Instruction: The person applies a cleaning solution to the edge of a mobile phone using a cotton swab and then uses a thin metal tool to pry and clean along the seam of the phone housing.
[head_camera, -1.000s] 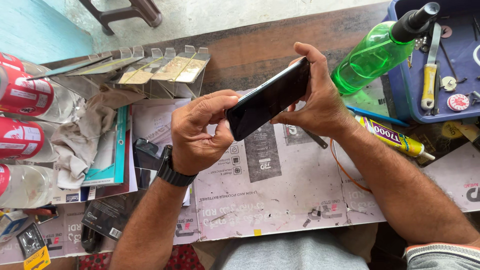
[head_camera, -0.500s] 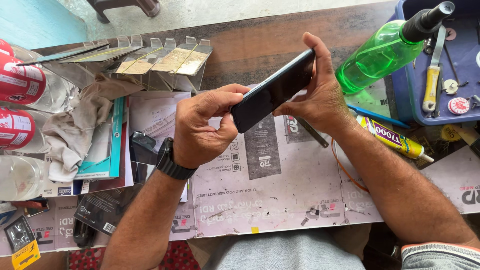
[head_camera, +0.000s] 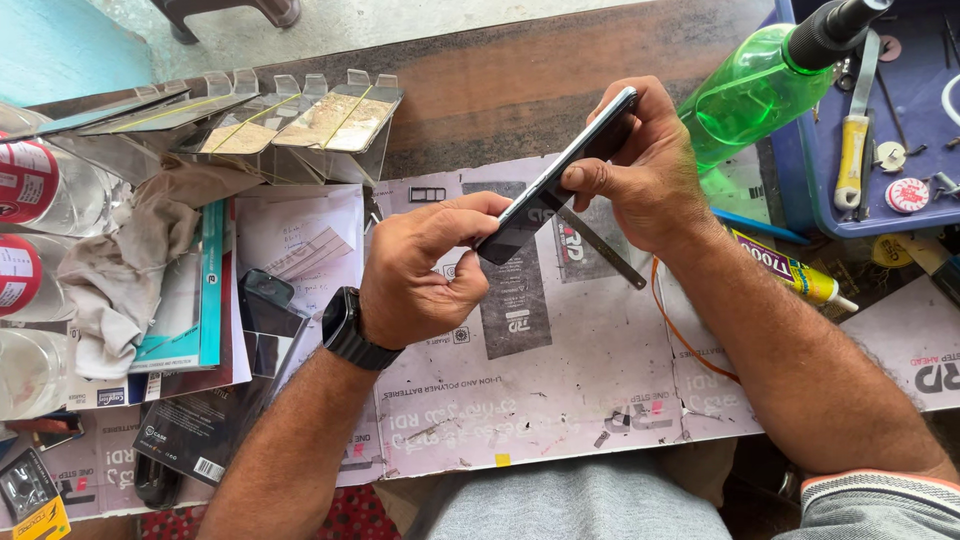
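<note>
A black smartphone (head_camera: 556, 182) is held tilted above the work mat, its edge turned toward me. My right hand (head_camera: 655, 175) grips its upper end, fingers wrapped over the back and thumb on the near edge. My left hand (head_camera: 425, 270), with a black watch on the wrist, pinches the phone's lower corner between thumb and forefinger. A thin metal tool (head_camera: 601, 247) lies on the printed paper mat (head_camera: 560, 390) just under the phone.
A green spray bottle (head_camera: 762, 85) lies at the upper right beside a blue tray (head_camera: 800, 190) of small tools. A yellow glue tube (head_camera: 790, 270) lies right of my forearm. Clear stands (head_camera: 300, 120), a grey cloth (head_camera: 130, 270), packaging and plastic bottles crowd the left.
The phone has rotated further onto its edge and my left hand has slid to pinch its lower corner. Both hands stay at about the same spot over the mat.
</note>
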